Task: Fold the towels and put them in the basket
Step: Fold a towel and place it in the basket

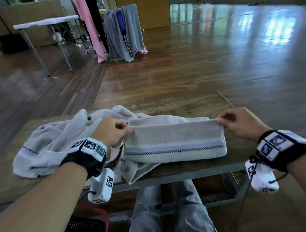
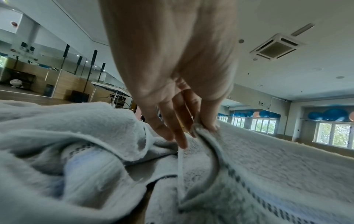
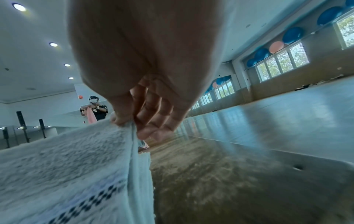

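head: towel stretched between both pinching hands

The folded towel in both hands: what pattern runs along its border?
A dark checkered line beside a pale lilac band on the folded towel; head view.

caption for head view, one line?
Both hands, left hand and right hand, pinch the folded towel's top corners.

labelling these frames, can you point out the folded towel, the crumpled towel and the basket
folded towel (image 1: 174, 141): head view, middle of its front face above the stripe.
crumpled towel (image 1: 46, 142): head view, bunched cloth left of the left hand.
basket (image 1: 84, 229): head view, dark mesh wall under the table.
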